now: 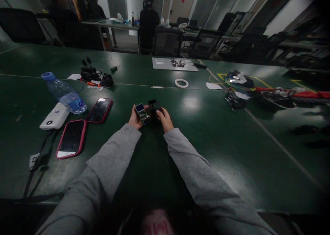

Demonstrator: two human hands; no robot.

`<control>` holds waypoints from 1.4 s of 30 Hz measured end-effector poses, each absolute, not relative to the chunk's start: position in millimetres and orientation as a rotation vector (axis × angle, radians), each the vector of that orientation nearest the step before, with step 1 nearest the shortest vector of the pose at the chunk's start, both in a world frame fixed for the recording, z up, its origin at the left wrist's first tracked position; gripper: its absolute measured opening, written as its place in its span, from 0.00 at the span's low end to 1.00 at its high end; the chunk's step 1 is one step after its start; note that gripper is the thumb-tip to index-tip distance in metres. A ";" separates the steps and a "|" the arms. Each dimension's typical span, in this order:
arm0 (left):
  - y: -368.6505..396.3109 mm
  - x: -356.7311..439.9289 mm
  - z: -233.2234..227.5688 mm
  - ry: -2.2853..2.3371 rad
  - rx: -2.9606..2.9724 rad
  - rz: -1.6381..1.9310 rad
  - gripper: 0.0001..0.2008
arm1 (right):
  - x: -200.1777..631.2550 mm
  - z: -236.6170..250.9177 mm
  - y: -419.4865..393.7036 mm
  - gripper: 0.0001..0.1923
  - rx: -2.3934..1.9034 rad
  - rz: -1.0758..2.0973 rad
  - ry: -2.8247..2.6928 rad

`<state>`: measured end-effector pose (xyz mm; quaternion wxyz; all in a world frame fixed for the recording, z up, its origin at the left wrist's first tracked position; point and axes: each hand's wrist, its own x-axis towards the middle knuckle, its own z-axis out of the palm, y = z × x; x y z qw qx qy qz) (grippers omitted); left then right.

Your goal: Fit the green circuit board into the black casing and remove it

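Note:
My left hand (134, 120) is closed around the left side of a small circuit board with a screen (142, 114), its display and green electronics facing up. In my right hand (165, 120) is a black plastic case (154, 108), gripped with the thumb on top. Board and case are held side by side just above the green table, close together; whether they are joined I cannot tell. Both wrists are in grey sleeves. My fingers beneath the two parts are mostly hidden.
Left of my hands lie two red-cased phones (71, 138), a white power bank (55, 116) with a cable, and a tilted water bottle (64, 93). Black parts (90, 74) lie beyond. A tape roll (181, 83), grey panel (165, 64) and wiring (238, 78) are farther off. People sit behind.

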<state>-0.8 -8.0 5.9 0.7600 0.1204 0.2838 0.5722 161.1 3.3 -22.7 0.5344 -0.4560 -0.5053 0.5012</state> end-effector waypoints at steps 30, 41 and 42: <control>-7.4 -5.1 7.3 0.631 0.236 1.256 0.27 | 158.8 3.8 -24.9 0.37 -0.969 0.781 -1.640; -10.6 -9.5 9.2 0.449 0.241 1.194 0.26 | 201.0 -12.2 -19.0 0.37 -1.170 0.596 -1.725; -11.5 -10.0 10.5 0.428 0.232 1.193 0.26 | 217.6 -13.7 -13.6 0.36 -1.233 0.537 -1.663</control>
